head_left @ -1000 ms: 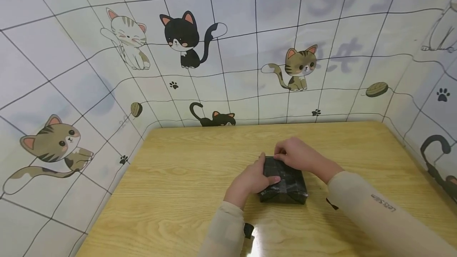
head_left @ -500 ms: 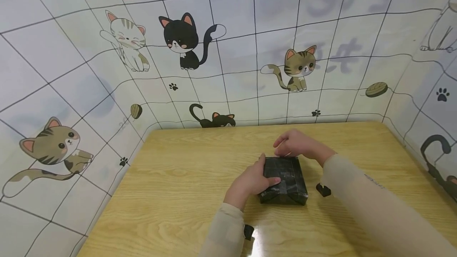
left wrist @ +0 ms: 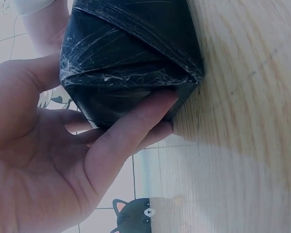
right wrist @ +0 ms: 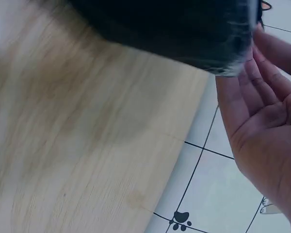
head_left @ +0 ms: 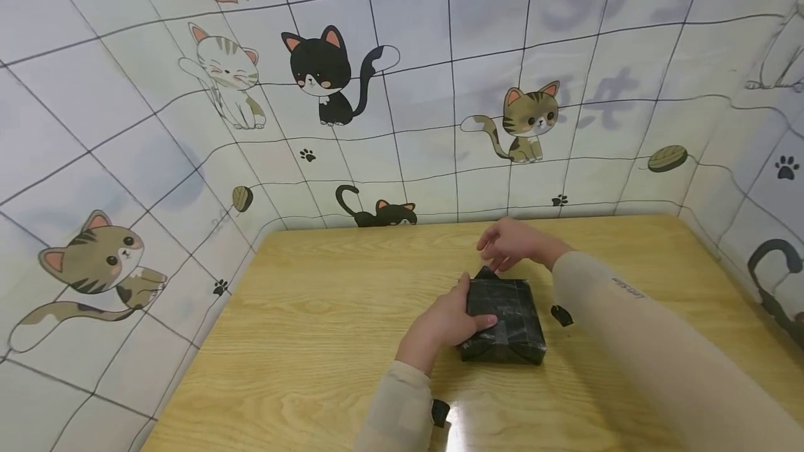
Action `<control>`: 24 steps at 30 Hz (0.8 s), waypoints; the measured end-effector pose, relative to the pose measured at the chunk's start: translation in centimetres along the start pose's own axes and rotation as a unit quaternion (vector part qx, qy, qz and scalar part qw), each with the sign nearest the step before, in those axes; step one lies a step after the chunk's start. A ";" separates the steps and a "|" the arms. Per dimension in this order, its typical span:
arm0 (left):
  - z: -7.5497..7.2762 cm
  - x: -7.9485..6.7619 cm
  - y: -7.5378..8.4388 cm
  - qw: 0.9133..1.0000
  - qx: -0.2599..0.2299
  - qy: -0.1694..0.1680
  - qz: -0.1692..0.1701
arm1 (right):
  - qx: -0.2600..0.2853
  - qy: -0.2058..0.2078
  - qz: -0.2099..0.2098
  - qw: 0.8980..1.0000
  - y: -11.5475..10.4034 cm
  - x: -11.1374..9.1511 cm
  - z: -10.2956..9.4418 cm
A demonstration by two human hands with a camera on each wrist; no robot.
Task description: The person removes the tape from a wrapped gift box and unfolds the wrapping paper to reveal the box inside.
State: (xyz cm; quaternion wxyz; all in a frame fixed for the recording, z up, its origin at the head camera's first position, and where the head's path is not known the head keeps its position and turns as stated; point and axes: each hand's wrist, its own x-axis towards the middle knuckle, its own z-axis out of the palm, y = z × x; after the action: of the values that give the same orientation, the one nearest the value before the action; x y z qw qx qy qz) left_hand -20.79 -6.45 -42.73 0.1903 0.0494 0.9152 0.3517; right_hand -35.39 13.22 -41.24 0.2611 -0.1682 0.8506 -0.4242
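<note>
Right hand (head_left: 511,243) has moved forward (black flap (head_left: 486,273) raised).

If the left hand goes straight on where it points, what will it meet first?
Probably the right hand, past the far edge of the package; the black flap lies close too, depth unclear.

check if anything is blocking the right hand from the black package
Nothing visible is. The right hand is at the far edge of the black package, by a raised black flap; the left hand holds the left side, not in between.
</note>
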 end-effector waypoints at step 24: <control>0.1 -0.1 -0.2 1.000 -0.006 0.005 0.002 | -0.137 0.093 -0.035 0.986 -6.2 -11.8 3.2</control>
State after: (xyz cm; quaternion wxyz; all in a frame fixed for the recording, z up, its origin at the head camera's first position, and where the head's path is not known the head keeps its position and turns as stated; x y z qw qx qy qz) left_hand -20.69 -6.51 -42.89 0.1851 0.0484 0.9141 0.3576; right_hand -23.61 13.54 -34.28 0.1405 -0.1916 0.9149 -0.3264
